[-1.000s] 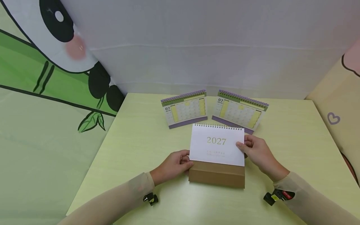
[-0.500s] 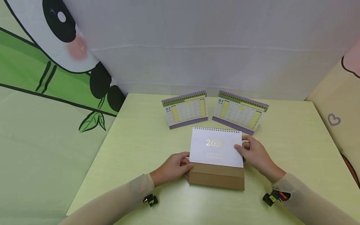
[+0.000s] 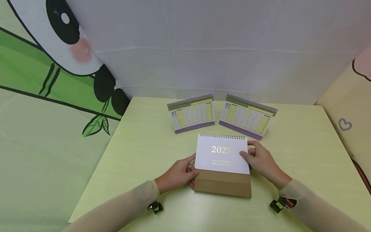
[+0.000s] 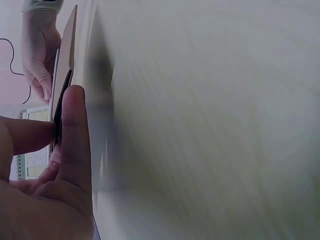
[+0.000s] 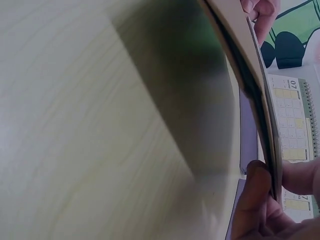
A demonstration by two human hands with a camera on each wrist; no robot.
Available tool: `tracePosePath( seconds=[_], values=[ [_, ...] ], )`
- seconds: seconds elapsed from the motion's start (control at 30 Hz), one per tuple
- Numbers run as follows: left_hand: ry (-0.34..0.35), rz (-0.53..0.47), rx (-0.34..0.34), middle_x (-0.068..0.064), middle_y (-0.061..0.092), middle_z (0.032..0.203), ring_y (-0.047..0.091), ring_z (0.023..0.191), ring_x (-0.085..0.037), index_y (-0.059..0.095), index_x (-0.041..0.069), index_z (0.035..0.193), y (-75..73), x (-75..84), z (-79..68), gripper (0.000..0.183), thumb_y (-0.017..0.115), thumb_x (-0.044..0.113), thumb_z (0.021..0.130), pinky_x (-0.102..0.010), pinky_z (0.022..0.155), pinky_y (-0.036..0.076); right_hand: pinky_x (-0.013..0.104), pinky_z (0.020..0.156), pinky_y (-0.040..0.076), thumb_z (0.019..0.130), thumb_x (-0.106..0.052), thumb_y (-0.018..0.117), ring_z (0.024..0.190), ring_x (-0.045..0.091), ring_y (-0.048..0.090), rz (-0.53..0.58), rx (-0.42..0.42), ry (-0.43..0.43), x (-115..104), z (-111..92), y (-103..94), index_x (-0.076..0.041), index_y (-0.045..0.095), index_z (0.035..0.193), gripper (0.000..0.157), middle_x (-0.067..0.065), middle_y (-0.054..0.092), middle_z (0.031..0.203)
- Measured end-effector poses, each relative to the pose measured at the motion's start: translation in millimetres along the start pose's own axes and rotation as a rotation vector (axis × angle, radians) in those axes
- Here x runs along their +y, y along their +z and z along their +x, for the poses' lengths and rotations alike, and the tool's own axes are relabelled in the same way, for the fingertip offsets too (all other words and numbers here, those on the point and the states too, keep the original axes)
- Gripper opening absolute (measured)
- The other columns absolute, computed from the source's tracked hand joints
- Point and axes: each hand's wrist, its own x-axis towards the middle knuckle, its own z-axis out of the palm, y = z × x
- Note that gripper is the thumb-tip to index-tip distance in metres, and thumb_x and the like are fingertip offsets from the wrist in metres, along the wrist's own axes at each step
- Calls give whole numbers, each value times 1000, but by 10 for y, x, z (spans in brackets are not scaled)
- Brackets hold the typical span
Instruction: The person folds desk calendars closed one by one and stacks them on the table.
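Facing up: 2027 calendar (image 3: pixel 222 167) | spiral (image 3: pixel 222 136) farthest | page's (image 3: pixel 222 155) long axis crosswise

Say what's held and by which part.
The 2027 calendar: the left hand pinches its left edge at the brown base, the right hand its right edge at the white cover.

Standing calendars (image 3: pixel 191 114) block way beyond white calendar (image 3: pixel 221 156); table (image 3: pixel 142 129) free at far left.

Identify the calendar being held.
The front calendar, gripped by left hand and right hand: white cover reading 2027, brown base. The rear calendars, untouched, show 07.
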Motion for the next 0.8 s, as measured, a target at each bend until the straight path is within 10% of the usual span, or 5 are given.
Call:
tracePosePath(
  seconds=[0.8],
  values=[
    [-84,54,-2,-8,72,97,75,64,-14,24,6,188,13,50,25,89,75,6,115,-33,65,70,29,67,45,118,-27,73,81,19,59,-177,-2,-62,55,18,60,16,45,170,72,11,70,100]
  ],
)
